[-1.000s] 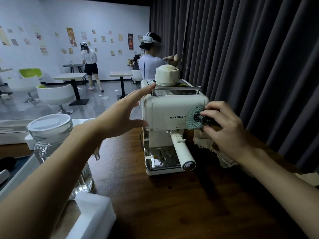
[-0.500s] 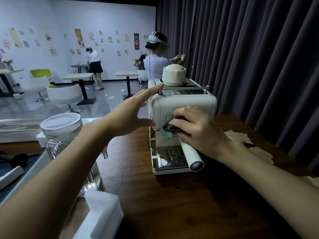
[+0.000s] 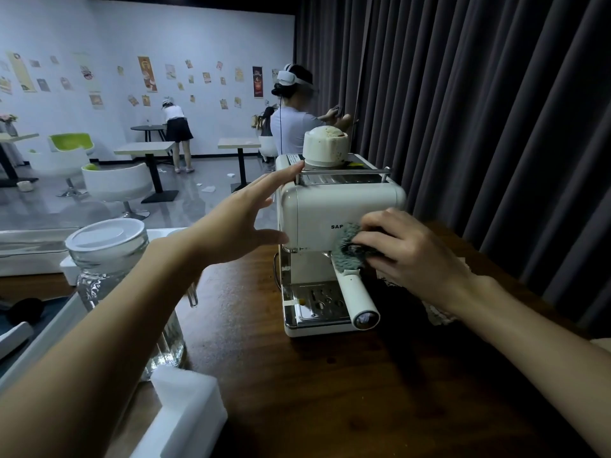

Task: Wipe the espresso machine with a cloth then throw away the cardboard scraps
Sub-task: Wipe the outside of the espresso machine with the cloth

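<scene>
Right hand [image 3: 410,256] grips fluffy grey cloth [image 3: 347,251], slid rightward across cream boxy espresso machine [image 3: 317,213]; spread left hand [image 3: 238,226] braces its left edge.

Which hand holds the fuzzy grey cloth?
The right hand, gripping the fuzzy grey cloth against the cream espresso machine; the left hand lies open against its side.

Single view, head-worn, wide-angle. Faces forward and a little down over the wooden table [image 3: 297,401]. Forearms enter from both lower corners; left hand [image 3: 238,223] and right hand [image 3: 406,256] sit near mid-frame. Espresso machine [image 3: 317,209] close, within reach of both hands, front toward lens, just right of centre. Curtain [image 3: 479,110] fills right side; open room recedes left.
</scene>
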